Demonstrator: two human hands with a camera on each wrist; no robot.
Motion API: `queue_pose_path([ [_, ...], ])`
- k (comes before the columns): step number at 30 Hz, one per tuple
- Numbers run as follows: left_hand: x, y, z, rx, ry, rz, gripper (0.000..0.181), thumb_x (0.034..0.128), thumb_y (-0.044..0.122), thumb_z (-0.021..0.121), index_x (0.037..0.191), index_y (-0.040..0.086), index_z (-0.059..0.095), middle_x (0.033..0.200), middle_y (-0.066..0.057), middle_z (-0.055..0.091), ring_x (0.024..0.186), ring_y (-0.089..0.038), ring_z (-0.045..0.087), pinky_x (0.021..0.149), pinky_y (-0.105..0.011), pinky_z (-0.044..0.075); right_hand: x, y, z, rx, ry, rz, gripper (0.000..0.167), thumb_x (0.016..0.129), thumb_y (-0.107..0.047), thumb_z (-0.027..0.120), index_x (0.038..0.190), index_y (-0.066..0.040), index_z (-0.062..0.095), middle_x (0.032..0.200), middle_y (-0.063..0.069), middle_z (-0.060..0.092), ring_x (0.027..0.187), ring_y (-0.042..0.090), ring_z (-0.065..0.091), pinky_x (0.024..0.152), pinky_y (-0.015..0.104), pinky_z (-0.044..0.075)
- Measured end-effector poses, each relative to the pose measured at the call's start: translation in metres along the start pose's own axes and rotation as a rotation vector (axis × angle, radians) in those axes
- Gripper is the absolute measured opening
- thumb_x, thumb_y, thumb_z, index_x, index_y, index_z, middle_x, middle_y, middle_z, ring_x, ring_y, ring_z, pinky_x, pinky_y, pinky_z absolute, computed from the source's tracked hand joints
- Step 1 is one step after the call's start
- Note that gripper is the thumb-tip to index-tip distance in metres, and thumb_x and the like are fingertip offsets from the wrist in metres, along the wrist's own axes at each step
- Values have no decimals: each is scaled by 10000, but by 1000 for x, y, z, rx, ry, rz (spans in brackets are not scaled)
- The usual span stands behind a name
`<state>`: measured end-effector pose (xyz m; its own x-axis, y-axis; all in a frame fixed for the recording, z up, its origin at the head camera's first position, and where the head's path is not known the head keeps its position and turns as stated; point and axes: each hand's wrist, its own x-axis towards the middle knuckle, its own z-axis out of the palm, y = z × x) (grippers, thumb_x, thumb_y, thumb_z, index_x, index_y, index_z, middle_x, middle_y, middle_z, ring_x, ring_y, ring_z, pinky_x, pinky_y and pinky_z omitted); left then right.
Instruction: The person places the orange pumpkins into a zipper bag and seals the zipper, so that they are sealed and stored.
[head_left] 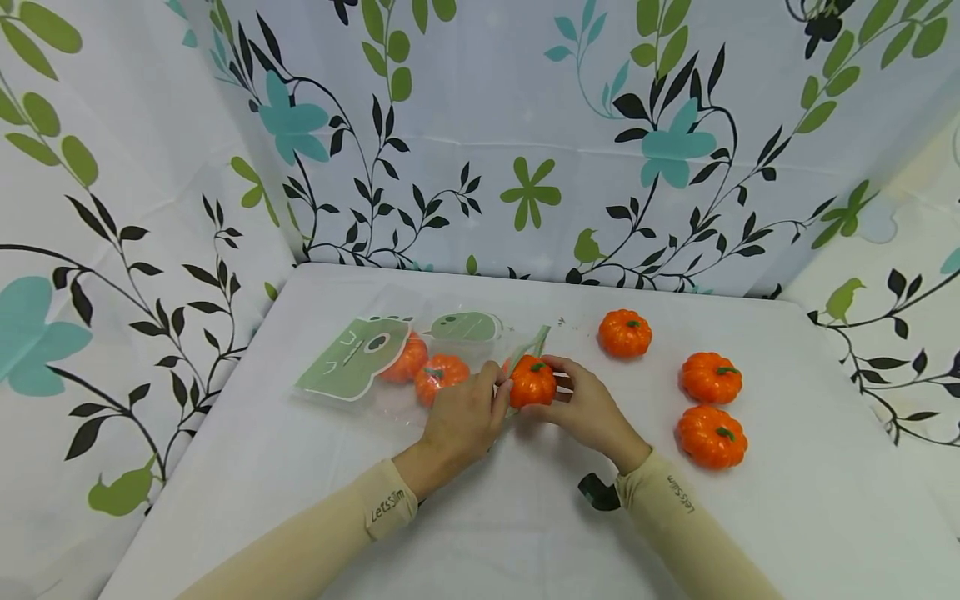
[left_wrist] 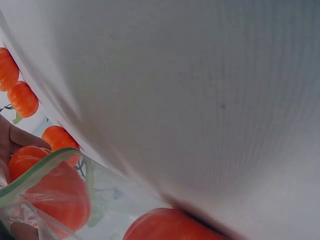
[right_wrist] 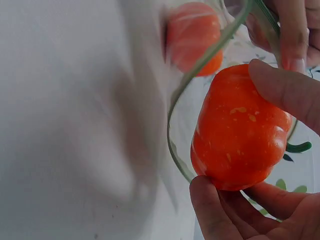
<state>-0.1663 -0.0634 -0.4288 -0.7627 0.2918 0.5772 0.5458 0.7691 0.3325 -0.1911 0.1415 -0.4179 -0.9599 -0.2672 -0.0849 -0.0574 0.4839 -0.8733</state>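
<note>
My right hand (head_left: 600,412) holds a small orange pumpkin (head_left: 532,383) with a green stem, thumb on one side and fingertips on the other. In the right wrist view that pumpkin (right_wrist: 240,135) is framed by the green-edged mouth (right_wrist: 173,102) of a clear plastic bag. With its fingers curled, my left hand (head_left: 461,417) pinches the bag's edge beside the pumpkin. The bag (head_left: 337,367), printed with a green cartoon shape, lies on the table to the left. Inside it are two pumpkins, one nearer (head_left: 441,377) and one (head_left: 407,358) partly behind the print.
Three loose pumpkins stand on the right of the white table (head_left: 480,533): one at the back (head_left: 625,333), two close together (head_left: 711,377) nearer the right edge. A small dark object (head_left: 598,492) sits by my right wrist. A leaf-patterned curtain (head_left: 465,133) surrounds the table.
</note>
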Motion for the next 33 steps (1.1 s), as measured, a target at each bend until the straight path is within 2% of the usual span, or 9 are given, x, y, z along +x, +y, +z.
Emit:
queue_pose_path([
  [5, 0, -1, 3, 32, 33, 44, 134, 971, 176, 655, 951, 84, 558, 624, 12, 565, 457, -121, 490, 394, -251, 373, 3, -2, 13, -9, -47, -24, 800, 794, -220, 883, 1467, -56, 482, 1463, 127, 513, 1233, 361, 592, 997, 471, 483],
  [10, -2, -1, 3, 81, 66, 83, 131, 964, 180, 657, 985, 72, 587, 649, 0, 582, 450, -142, 501, 379, -276, 369, 9, -5, 21, -29, -72, -45, 790, 794, -191, 878, 1455, -4, 487, 1431, 133, 543, 1217, 349, 605, 995, 459, 485],
  [15, -2, -1, 4, 130, 84, 116, 146, 952, 178, 675, 1016, 61, 614, 723, -33, 605, 515, -180, 550, 390, -304, 399, 16, -7, 27, -7, -101, -98, 605, 778, -145, 871, 1307, -33, 599, 1295, 134, 632, 1167, 303, 631, 985, 433, 496],
  [18, -2, 0, 4, 130, 83, 124, 147, 956, 183, 675, 1009, 62, 611, 723, -34, 605, 537, -178, 552, 391, -301, 396, 20, -8, 33, 5, -91, -98, 518, 770, -77, 851, 1230, -15, 619, 1236, 149, 662, 1146, 291, 636, 965, 418, 510],
  [21, -3, 1, 4, 108, 91, 130, 146, 952, 185, 681, 977, 68, 597, 717, -30, 608, 552, -182, 571, 397, -312, 410, 24, -9, 41, -51, -62, -88, 429, 792, -64, 817, 1179, 3, 644, 1165, 132, 688, 1050, 250, 649, 903, 394, 536],
  [24, -4, 1, 5, 84, 100, 140, 145, 944, 177, 687, 954, 71, 588, 726, -34, 616, 602, -203, 615, 424, -345, 446, 27, -9, 48, -150, -44, -143, 296, 841, -92, 777, 1110, -8, 687, 1045, 104, 709, 878, 196, 623, 794, 375, 534],
  [26, -4, 1, 6, 66, 104, 146, 146, 940, 169, 691, 954, 64, 590, 729, -41, 622, 631, -210, 635, 451, -359, 467, 29, -10, 51, -196, -44, -194, 267, 879, -106, 750, 1129, -23, 702, 1023, 94, 712, 822, 178, 593, 760, 369, 516],
  [29, -4, 1, 6, 50, 107, 147, 145, 942, 161, 686, 977, 58, 590, 744, -44, 632, 663, -214, 651, 476, -372, 480, 31, -10, 55, -235, -45, -258, 326, 922, -127, 718, 1230, -27, 686, 1079, 104, 718, 853, 166, 596, 789, 360, 515],
  [33, -4, 0, 5, 49, 110, 141, 156, 948, 160, 680, 1004, 56, 578, 742, -42, 625, 645, -213, 643, 461, -374, 468, 31, -10, 56, -204, -58, -257, 426, 935, -132, 703, 1332, 2, 629, 1184, 123, 703, 912, 171, 604, 834, 349, 509],
])
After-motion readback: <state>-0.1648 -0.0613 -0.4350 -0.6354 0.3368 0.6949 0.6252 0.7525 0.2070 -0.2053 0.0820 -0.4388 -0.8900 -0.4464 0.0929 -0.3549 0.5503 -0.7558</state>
